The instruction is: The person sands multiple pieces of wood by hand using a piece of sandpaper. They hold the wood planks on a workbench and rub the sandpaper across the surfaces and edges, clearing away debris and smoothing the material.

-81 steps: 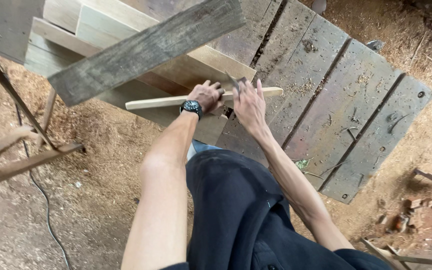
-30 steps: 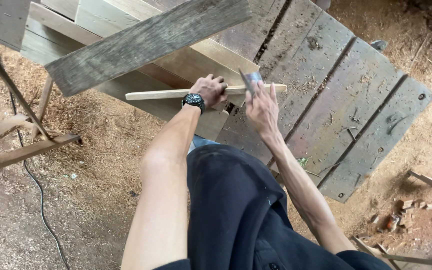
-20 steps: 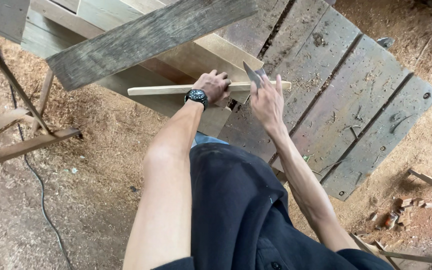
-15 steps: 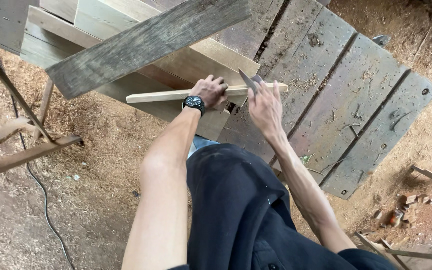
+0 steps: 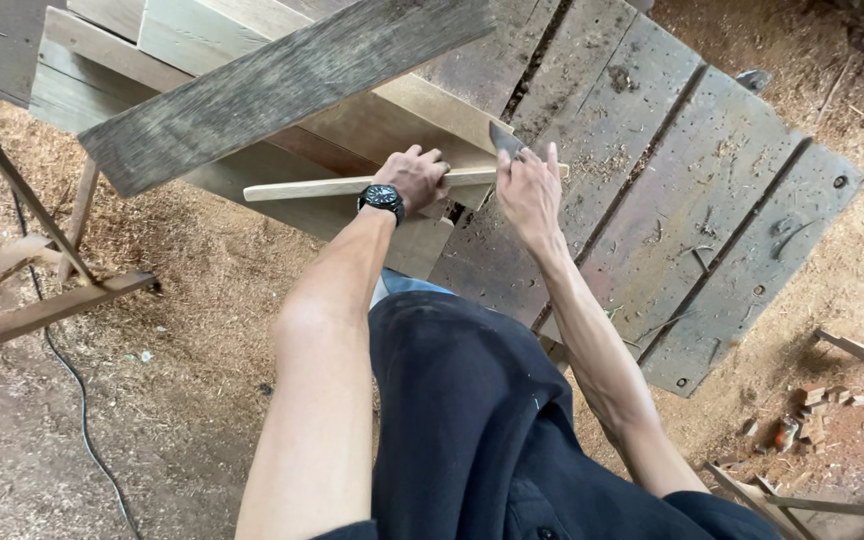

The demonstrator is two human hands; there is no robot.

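My left hand point(image 5: 418, 177), with a black watch on the wrist, grips a thin pale wooden strip point(image 5: 302, 187) that lies across the front edge of a worn plank workbench point(image 5: 672, 190). My right hand point(image 5: 529, 190) holds a dark metal blade tool point(image 5: 504, 141) against the strip's right end, blade tip pointing up and away. The two hands sit close together on the strip. The tool's handle is hidden inside my right palm.
A wide weathered grey board point(image 5: 282, 85) lies slanted over stacked pale planks point(image 5: 182, 30) at the upper left. Sawdust covers the ground. A wooden trestle point(image 5: 22, 280) and a black cable point(image 5: 72, 380) are at the left; scrap pieces point(image 5: 802, 420) lie at the lower right.
Both hands stayed on the strip. My right hand with the blade shifted slightly back and forth along the strip's right end; the view wobbled a little.
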